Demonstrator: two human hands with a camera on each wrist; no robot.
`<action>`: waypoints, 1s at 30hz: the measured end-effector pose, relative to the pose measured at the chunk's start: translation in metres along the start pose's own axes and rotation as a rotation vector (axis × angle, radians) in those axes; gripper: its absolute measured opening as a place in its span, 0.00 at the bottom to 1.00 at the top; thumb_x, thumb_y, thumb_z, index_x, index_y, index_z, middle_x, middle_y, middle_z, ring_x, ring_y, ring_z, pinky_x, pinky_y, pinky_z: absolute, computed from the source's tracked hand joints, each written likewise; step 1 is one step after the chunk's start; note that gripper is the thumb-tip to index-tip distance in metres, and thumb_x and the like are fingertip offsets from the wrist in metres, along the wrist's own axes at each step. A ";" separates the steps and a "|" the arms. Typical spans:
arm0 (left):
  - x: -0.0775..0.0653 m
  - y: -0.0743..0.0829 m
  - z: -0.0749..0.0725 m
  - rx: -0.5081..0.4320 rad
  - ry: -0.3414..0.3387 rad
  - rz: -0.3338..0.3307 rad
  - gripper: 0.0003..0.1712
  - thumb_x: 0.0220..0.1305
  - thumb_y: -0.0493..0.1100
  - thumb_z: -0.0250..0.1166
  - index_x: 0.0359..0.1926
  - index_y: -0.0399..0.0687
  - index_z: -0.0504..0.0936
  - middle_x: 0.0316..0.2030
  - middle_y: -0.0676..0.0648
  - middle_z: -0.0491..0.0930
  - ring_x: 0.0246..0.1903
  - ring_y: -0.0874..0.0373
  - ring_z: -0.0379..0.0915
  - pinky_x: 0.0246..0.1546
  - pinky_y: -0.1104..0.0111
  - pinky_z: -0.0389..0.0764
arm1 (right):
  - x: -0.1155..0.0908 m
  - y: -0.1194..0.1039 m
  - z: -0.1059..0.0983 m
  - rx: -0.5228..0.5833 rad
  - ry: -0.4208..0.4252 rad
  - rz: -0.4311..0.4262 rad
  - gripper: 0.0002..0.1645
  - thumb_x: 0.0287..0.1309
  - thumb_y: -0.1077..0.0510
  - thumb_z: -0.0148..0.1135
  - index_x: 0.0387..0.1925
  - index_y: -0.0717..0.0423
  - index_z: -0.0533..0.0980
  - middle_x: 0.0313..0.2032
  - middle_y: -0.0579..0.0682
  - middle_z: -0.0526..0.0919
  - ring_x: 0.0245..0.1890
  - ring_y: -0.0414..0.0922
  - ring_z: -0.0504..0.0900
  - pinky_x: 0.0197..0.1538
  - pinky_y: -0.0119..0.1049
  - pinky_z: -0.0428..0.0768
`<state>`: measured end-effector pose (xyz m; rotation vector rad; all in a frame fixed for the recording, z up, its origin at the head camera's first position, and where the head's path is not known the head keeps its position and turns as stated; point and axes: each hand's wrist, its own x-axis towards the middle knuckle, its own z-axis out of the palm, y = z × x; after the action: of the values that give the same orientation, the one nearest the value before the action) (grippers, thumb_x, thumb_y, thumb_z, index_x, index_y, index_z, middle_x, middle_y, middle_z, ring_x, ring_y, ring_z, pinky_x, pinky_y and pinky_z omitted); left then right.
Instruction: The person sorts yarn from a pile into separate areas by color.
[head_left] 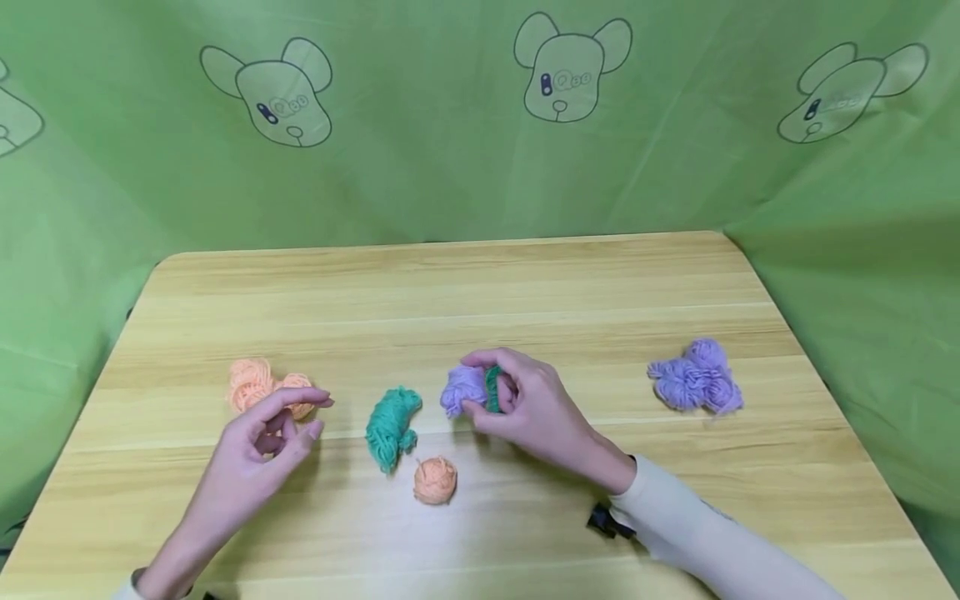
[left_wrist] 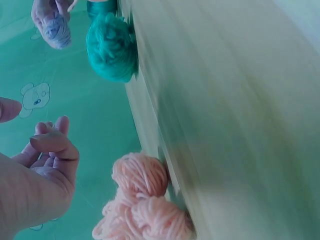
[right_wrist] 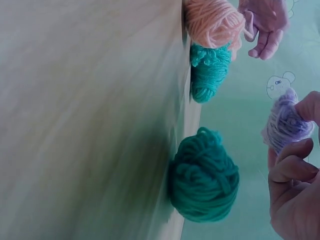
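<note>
My right hand (head_left: 543,412) pinches a small purple yarn ball (head_left: 462,390) between thumb and fingers, held above the table. Below that hand a dark green yarn ball (right_wrist: 205,175) rests on the table, mostly hidden by the fingers in the head view. My left hand (head_left: 251,458) hovers with relaxed, bent fingers and nothing between them, near a cluster of peach yarn balls (head_left: 251,383). Between the hands lies a long teal yarn bundle (head_left: 392,425), and closer to me sits a single peach yarn ball (head_left: 435,481).
Several purple yarn balls (head_left: 697,379) are grouped at the right side of the wooden table (head_left: 450,300). A green cloth (head_left: 435,167) with mouse-like drawings hangs behind the far edge and along both sides. Something small and black (head_left: 609,522) shows beside the right sleeve.
</note>
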<state>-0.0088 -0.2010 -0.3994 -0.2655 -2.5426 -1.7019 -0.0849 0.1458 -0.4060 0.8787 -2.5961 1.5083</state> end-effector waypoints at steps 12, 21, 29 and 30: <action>0.001 0.000 0.018 -0.008 -0.121 0.048 0.21 0.72 0.33 0.72 0.63 0.51 0.85 0.30 0.48 0.75 0.25 0.60 0.70 0.21 0.68 0.78 | -0.009 0.006 -0.015 -0.017 0.102 -0.021 0.29 0.57 0.63 0.82 0.61 0.52 0.84 0.24 0.44 0.74 0.20 0.39 0.69 0.21 0.31 0.69; 0.000 -0.001 0.032 -0.035 -0.228 0.088 0.24 0.70 0.34 0.74 0.65 0.47 0.83 0.27 0.49 0.76 0.22 0.62 0.71 0.18 0.68 0.77 | -0.016 0.011 -0.032 0.030 0.137 0.097 0.27 0.60 0.64 0.80 0.60 0.51 0.84 0.21 0.43 0.71 0.19 0.41 0.68 0.22 0.32 0.68; -0.002 0.000 0.040 0.012 -0.251 0.044 0.29 0.67 0.37 0.77 0.67 0.51 0.83 0.30 0.49 0.78 0.23 0.63 0.72 0.20 0.68 0.77 | -0.025 0.015 -0.055 0.043 0.187 0.165 0.27 0.63 0.63 0.79 0.62 0.52 0.84 0.19 0.46 0.69 0.19 0.41 0.66 0.20 0.33 0.66; -0.002 0.000 0.041 0.022 -0.250 0.044 0.29 0.67 0.38 0.78 0.68 0.51 0.83 0.32 0.49 0.79 0.24 0.62 0.73 0.21 0.68 0.78 | -0.026 0.015 -0.057 0.041 0.192 0.171 0.27 0.63 0.63 0.79 0.62 0.52 0.84 0.19 0.46 0.69 0.19 0.41 0.66 0.19 0.33 0.66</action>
<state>-0.0049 -0.1638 -0.4154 -0.5617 -2.7011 -1.7220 -0.0849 0.2094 -0.3946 0.4961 -2.5633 1.6019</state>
